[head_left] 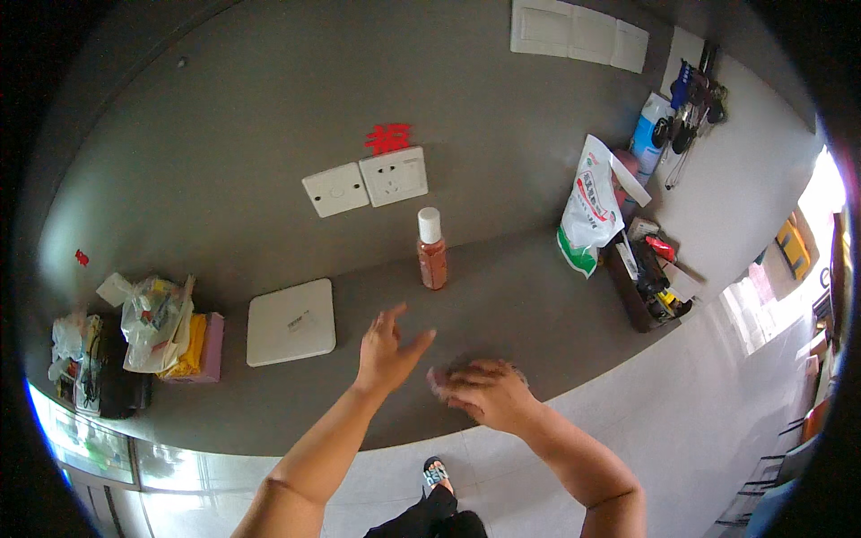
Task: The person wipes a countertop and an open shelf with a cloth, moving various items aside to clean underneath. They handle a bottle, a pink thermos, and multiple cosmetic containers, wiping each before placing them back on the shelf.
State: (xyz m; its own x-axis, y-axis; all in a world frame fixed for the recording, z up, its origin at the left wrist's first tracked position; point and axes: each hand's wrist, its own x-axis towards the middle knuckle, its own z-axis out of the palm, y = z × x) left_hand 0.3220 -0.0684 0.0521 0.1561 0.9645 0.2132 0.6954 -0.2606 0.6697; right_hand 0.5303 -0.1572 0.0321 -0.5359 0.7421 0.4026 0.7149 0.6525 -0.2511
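My left hand (390, 351) is over the grey counter (529, 314), its thumb and fingers apart and nothing in it. To its right, near the counter's front edge, my right hand (489, 392) is blurred by motion. Its fingers curl over something dark and pinkish that shows at its edges; the kind cannot be made out. Beyond both hands stands an upright clear bottle (432, 260) of reddish-pink liquid with a white cap. Neither hand touches it. A flat white square device (291, 323) lies left of my left hand.
Plastic bags (157, 323) and a pink-purple box (213, 348) crowd the left end. At the right stand a white-and-green pouch (592, 206), a blue spray can (650, 139) and a dark box of small items (650, 278). Sockets (393, 177) sit on the back wall; keys (691, 112) hang right.
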